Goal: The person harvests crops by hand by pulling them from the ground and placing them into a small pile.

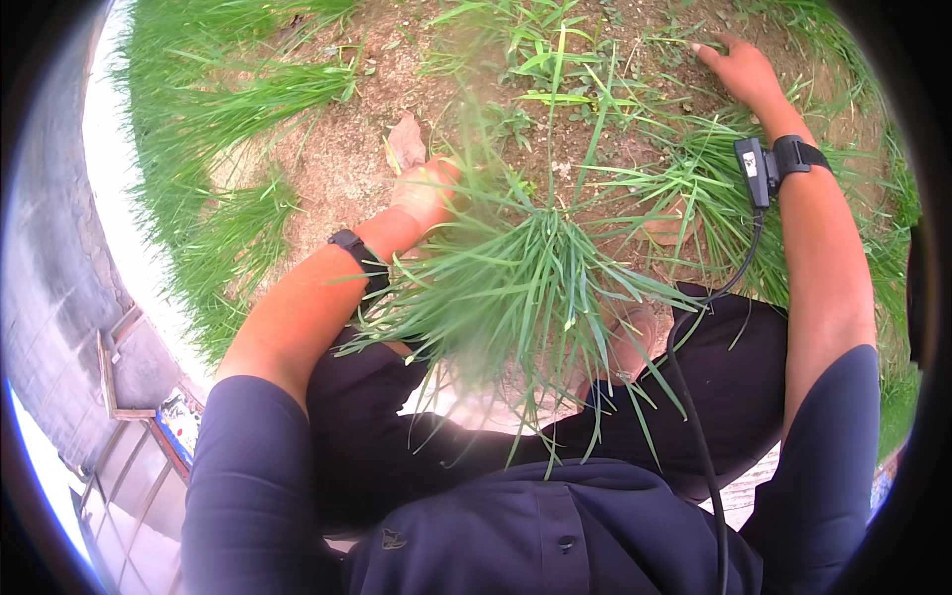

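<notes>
My left hand (pixel 428 192) is low over bare soil, beside a large tuft of long green grass-like leaves (pixel 543 253). Its fingers are curled and partly hidden behind blurred blades, so what they hold cannot be seen. A dry brown leaf (pixel 407 141) lies just beyond its knuckles. At the upper right, my right hand (pixel 744 72) reaches down to the soil near small weeds (pixel 662 74). Its thumb stands apart from the fingers, whose tips are partly out of sight, and no object shows in it. The tuft spreads between my arms and over my knees.
More grassy tufts (pixel 305 89) grow at the left, bordered by a bright pale edge (pixel 123 201). A black cable (pixel 688 394) runs from a device (pixel 755 175) on my right wrist across my lap. Broad-bladed weeds (pixel 554 74) stand ahead; another tuft (pixel 692 171) is near my right forearm.
</notes>
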A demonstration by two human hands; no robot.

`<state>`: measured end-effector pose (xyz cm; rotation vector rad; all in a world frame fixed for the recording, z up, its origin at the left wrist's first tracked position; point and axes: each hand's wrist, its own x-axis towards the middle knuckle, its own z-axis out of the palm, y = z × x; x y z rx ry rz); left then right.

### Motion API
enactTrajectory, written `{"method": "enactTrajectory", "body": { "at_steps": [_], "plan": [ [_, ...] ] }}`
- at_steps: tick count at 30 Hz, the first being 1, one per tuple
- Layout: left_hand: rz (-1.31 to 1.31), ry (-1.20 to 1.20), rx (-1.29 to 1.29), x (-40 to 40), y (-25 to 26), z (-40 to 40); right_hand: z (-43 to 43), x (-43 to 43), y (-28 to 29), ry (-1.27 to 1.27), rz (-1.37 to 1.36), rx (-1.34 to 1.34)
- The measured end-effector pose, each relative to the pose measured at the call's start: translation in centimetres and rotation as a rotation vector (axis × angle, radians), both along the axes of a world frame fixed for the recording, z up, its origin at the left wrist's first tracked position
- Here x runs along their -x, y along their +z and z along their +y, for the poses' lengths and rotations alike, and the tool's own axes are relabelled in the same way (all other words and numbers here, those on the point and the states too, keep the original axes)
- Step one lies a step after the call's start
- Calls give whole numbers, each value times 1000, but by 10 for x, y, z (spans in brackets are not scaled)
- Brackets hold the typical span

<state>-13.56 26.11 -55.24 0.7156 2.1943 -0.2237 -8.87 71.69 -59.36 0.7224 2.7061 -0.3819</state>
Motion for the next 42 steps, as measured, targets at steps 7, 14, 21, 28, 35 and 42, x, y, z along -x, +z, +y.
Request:
{"method": "enactTrajectory", "body": {
  "at_steps": [7,14,21,28,35,42],
  "plan": [
    [63,-223,-10,-10,-27,-12,7,-1,-8,4,52,43],
    [83,-357,-6,-8,-44,-26,-5,3,-8,-91,5,152],
    [82,-189,27,-6,-42,-15,-19,2,-6,-156,23,202],
    [72,-221,44,-1,-49,-15,-9,0,-24,-77,45,129],
    [118,-208,53,2,-63,-20,-9,-3,-35,-65,98,106],
    [127,-213,23,2,-45,-12,-12,-1,-30,-47,52,97]
  ]
}}
